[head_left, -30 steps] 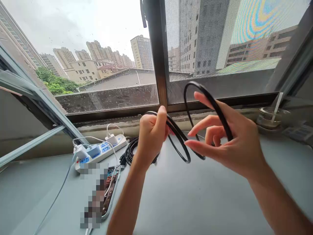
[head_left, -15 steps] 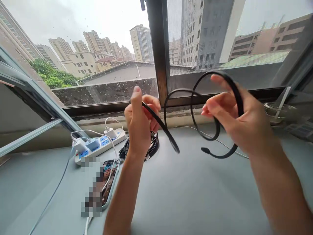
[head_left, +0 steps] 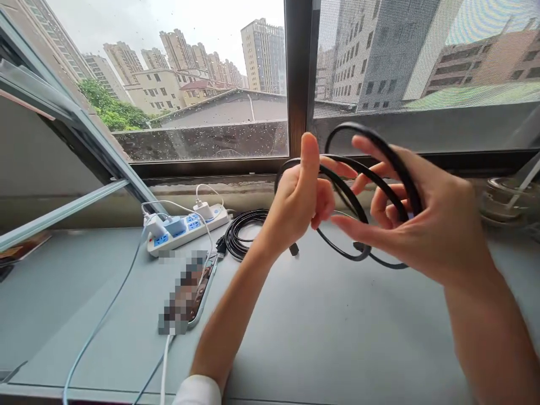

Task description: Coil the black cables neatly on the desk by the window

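Note:
A black cable [head_left: 358, 127] runs in several loose loops between my two hands, above the desk. My left hand [head_left: 295, 197] has its fingers curled round part of the cable and its thumb pointing up. Loops lie across the palm of my right hand [head_left: 442, 219], in the crook behind the thumb; its fingers are bent and spread, holding them. One plug end [head_left: 294, 249] of the cable hangs just below my left hand. A dark tip [head_left: 358, 246] shows behind the lower loop, left of my right thumb.
On the grey desk [head_left: 337, 337] lie another coiled black cable [head_left: 236, 235], a phone [head_left: 200, 298] with a white lead, and a white power strip [head_left: 189, 233] with chargers. A glass jar [head_left: 502, 202] stands at the right by the window. A metal frame [head_left: 97, 132] slants at left.
My left hand has moved right, close to my right hand, bringing its part of the cable along. The cable now forms more overlapping loops at my right hand. The view has shifted slightly.

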Available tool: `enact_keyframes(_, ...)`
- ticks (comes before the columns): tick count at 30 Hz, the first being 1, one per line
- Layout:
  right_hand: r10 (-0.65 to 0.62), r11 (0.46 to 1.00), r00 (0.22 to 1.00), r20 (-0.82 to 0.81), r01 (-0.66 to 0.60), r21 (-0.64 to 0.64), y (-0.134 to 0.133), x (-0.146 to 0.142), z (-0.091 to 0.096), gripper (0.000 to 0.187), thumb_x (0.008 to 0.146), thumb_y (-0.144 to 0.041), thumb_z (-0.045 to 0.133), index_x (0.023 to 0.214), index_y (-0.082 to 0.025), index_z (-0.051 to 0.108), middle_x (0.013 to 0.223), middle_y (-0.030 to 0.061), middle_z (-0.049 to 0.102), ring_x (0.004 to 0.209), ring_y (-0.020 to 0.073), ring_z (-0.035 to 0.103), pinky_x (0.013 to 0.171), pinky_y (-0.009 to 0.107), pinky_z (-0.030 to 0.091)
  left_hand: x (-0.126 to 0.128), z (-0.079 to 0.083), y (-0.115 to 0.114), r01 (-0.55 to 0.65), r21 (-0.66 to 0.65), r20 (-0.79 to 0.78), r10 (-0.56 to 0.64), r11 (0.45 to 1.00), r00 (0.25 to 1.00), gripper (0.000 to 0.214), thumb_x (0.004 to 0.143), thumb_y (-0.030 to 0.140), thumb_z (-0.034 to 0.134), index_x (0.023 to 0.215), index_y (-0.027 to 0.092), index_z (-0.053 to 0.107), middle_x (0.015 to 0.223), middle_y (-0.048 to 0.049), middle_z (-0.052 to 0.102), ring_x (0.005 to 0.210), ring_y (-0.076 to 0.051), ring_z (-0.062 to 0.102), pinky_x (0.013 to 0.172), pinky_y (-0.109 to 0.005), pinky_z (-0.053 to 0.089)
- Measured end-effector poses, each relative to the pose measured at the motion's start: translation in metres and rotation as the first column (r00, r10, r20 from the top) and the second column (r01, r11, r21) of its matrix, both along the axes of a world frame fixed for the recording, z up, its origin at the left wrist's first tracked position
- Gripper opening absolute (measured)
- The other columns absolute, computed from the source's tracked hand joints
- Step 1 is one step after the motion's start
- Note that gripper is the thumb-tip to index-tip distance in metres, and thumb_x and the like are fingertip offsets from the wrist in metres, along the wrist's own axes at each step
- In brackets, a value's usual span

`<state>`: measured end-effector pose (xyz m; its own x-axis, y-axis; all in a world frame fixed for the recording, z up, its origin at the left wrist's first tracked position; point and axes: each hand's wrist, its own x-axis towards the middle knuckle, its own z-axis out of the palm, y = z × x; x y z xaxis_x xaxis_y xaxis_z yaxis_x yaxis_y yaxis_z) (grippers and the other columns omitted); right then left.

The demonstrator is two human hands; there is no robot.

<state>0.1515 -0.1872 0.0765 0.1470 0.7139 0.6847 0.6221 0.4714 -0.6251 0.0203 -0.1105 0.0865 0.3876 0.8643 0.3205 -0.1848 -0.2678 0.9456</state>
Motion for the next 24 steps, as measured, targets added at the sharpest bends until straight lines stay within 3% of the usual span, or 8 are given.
enact_keyframes(4,-0.108,0.992,0.987,0.119,0.100,0.076,0.008,0.006,-0.002,0.037,0.076,-0.030,0.067,0.113,-0.031,0.066,0.086,-0.0003,0.067,0.055,0.0117,0.052,0.050,0.026,0.047,-0.008,0.002,0.006,-0.048,0.139,-0.042,0.054,0.989,0.998,0.046,0.079,0.061,0.051,0.070,0.018,0.064,0.035,0.0037,0.043,0.030,-0.009,0.044,0.030,-0.019,0.029)
enact_keyframes(10,-0.186,0.979,0.981,0.052,0.182,0.088,0.024,0.023,-0.007,0.026,0.071,-0.030,0.072,0.096,-0.025,0.074,0.090,0.0025,0.073,0.068,0.0174,0.063,0.054,0.029,0.051,-0.026,0.015,0.001,0.122,0.218,-0.243,-0.068,0.968,0.968,0.038,0.081,0.046,0.059,0.058,0.017,0.065,0.043,-0.0016,0.054,0.038,-0.010,0.051,0.038,-0.021,0.038)
enact_keyframes(14,-0.107,0.992,0.994,-0.029,0.108,0.058,0.026,0.026,-0.006,0.027,0.068,-0.030,0.075,0.094,-0.025,0.074,0.091,0.0027,0.073,0.071,0.0185,0.066,0.058,0.030,0.054,-0.030,0.024,-0.009,-0.116,0.385,-0.045,0.145,0.916,0.988,0.014,0.070,0.030,0.074,0.078,0.020,0.069,0.055,-0.0004,0.061,0.058,-0.013,0.062,0.054,-0.023,0.047)
enact_keyframes(16,-0.081,0.994,0.995,-0.056,0.085,0.065,0.023,0.024,-0.004,0.028,0.067,-0.031,0.077,0.094,-0.026,0.074,0.090,0.0026,0.073,0.069,0.0177,0.066,0.058,0.030,0.054,-0.028,0.025,-0.011,-0.177,0.437,0.025,0.185,0.882,0.982,0.030,0.061,0.024,0.080,0.088,0.022,0.068,0.072,-0.0021,0.067,0.079,-0.017,0.066,0.065,-0.024,0.050)
enact_keyframes(18,-0.054,0.995,0.995,-0.084,0.061,0.076,0.019,0.020,-0.002,0.028,0.067,-0.030,0.077,0.095,-0.025,0.074,0.090,0.0027,0.072,0.068,0.0169,0.064,0.055,0.029,0.053,-0.023,0.021,-0.009,-0.139,0.514,-0.004,0.164,0.846,0.986,0.046,0.053,0.021,0.084,0.095,0.024,0.066,0.090,-0.0034,0.068,0.097,-0.021,0.063,0.073,-0.026,0.051)
enact_keyframes(20,-0.008,0.996,0.993,-0.116,0.019,0.086,0.015,0.017,0.001,0.027,0.068,-0.028,0.076,0.095,-0.025,0.074,0.090,0.0025,0.072,0.069,0.0162,0.063,0.052,0.027,0.050,-0.015,0.014,-0.003,-0.046,0.576,-0.085,0.116,0.816,0.990,0.051,0.051,0.021,0.085,0.098,0.026,0.065,0.099,-0.0031,0.067,0.102,-0.022,0.062,0.078,-0.027,0.051)
enact_keyframes(22,0.029,0.992,0.987,-0.161,-0.009,0.129,0.013,0.015,0.003,0.024,0.068,-0.023,0.076,0.092,-0.025,0.074,0.087,0.0019,0.071,0.066,0.0143,0.061,0.046,0.025,0.045,-0.006,0.004,0.006,0.012,0.579,-0.133,0.079,0.815,0.988,0.047,0.055,0.023,0.083,0.098,0.025,0.065,0.097,-0.0028,0.068,0.096,-0.020,0.064,0.079,-0.027,0.051)
enact_keyframes(24,0.016,0.980,0.976,-0.216,0.027,0.197,0.013,0.017,0.004,0.021,0.067,-0.020,0.076,0.087,-0.025,0.075,0.077,0.0005,0.068,0.059,0.0114,0.056,0.041,0.024,0.039,0.001,-0.006,0.016,-0.024,0.541,-0.101,0.093,0.841,0.991,0.035,0.061,0.025,0.080,0.093,0.022,0.066,0.086,-0.0021,0.069,0.083,-0.017,0.066,0.075,-0.025,0.050)
